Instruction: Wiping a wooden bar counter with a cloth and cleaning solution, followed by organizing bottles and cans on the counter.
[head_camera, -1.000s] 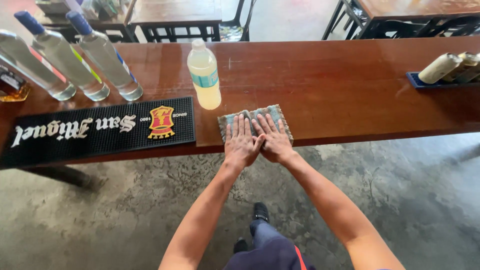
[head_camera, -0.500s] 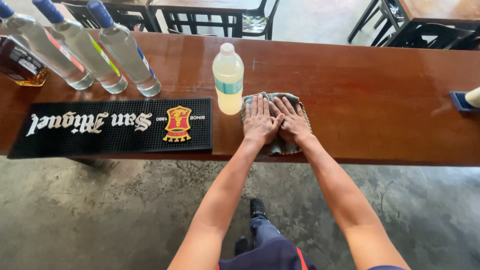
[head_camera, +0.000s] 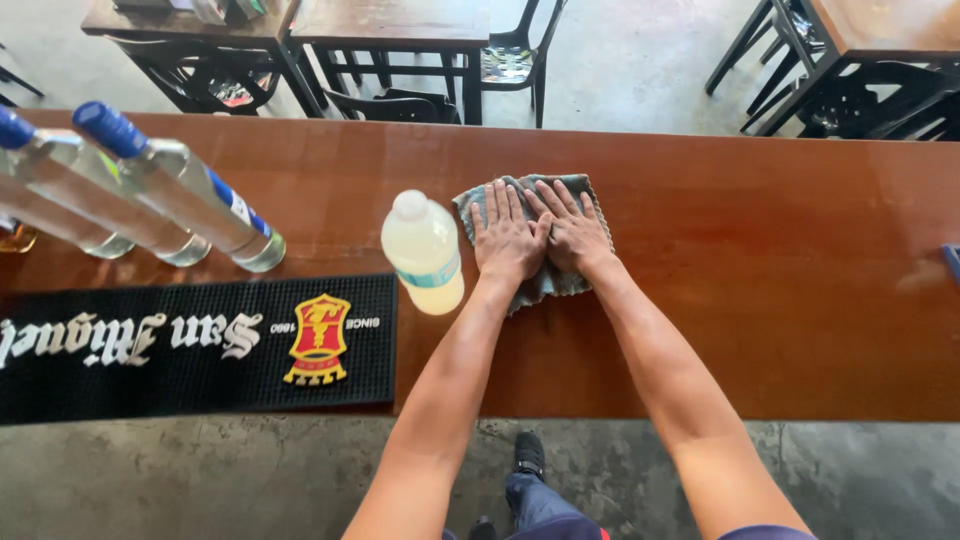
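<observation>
Both hands flat, fingers spread, pressing cloth (head_camera: 528, 235) on surface (head_camera: 760, 270): left hand (head_camera: 508, 236), right hand (head_camera: 572, 232). Bottle (head_camera: 424, 252) just left of left hand. Risk: leftward swipe topples bottle; cloth bunches.

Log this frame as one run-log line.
left hand: flat on grey cloth | right hand: flat on cloth, touching left | surface: brown wooden counter | nearby: pale-yellow plastic bottle left of cloth

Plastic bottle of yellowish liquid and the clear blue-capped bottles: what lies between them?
Head view: only bare wooden counter lies between the plastic bottle and the nearest clear blue-capped bottle.
</observation>
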